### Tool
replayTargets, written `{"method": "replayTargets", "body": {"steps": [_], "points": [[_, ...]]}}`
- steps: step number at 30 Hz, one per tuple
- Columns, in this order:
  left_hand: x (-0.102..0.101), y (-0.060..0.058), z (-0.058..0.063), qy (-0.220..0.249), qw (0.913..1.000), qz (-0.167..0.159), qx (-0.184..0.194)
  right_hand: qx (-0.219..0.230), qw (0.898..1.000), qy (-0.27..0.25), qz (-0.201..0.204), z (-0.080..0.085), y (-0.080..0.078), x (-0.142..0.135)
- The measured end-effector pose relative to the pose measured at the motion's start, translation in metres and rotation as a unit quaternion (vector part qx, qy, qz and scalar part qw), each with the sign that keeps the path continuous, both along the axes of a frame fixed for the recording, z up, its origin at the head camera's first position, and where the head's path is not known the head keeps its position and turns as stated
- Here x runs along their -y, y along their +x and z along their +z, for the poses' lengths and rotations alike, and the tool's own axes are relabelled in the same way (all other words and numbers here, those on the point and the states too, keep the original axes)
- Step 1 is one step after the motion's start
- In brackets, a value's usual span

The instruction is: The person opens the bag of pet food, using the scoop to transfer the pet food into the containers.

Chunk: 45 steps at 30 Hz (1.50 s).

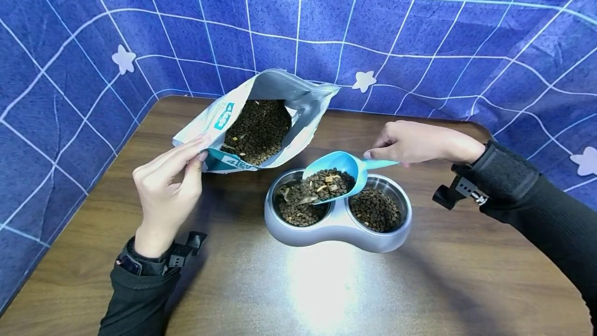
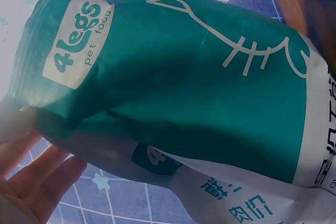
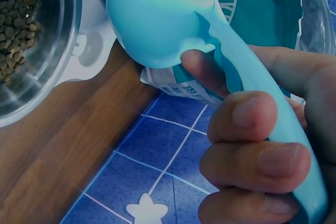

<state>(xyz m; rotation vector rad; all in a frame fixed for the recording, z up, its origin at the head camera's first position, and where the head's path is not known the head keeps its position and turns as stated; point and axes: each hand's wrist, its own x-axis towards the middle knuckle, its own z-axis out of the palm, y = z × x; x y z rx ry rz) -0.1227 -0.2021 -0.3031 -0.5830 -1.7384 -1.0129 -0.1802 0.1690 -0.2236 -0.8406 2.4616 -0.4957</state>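
Note:
My right hand (image 1: 412, 141) grips the handle of a light blue scoop (image 1: 342, 162), its fingers wrapped round it in the right wrist view. Brown pet food kibble (image 1: 328, 183) with paler pieces fills the scoop, which is tilted over the left bowl (image 1: 280, 214) of a grey double feeder (image 1: 340, 237). Some kibble at the scoop's lip looks blurred. Both bowls hold kibble. My left hand (image 1: 170, 185) pinches the rim of an open pet food bag (image 1: 298, 149), tilted so the kibble inside shows. In the left wrist view the bag's green printed side (image 2: 210, 87) appears.
A brown wooden table (image 1: 242, 294) lies under everything. Behind it and at the left hangs a blue cloth (image 1: 289, 19) with white grid lines and pale star shapes (image 1: 365, 81). The bag stands behind and left of the feeder.

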Motion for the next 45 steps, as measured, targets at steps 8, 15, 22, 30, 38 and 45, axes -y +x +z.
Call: {"method": "replayTargets", "body": {"steps": [8,15,22,30,38,45], "points": [[0.000,0.000,0.001,-0.002,1.0000,0.004,0.000,0.005,0.999,-0.021,-0.028,-0.005,-0.001,-0.008],[-0.001,0.000,0.000,-0.003,1.0000,-0.003,0.000,0.064,0.992,-0.093,-0.062,-0.038,-0.002,-0.031],[-0.001,0.000,0.000,-0.005,1.0000,0.002,0.003,0.082,0.986,-0.129,-0.065,-0.057,-0.001,-0.046],[-0.001,0.001,0.000,-0.003,0.9999,0.010,0.008,0.076,0.987,-0.118,-0.081,-0.050,0.002,-0.054],[0.000,0.001,0.000,-0.009,0.9999,0.012,0.006,0.054,0.987,-0.104,-0.109,-0.032,0.010,-0.072],[-0.001,0.001,0.000,-0.003,0.9999,0.012,0.003,0.032,0.987,-0.097,-0.126,-0.022,0.022,-0.093]]}}
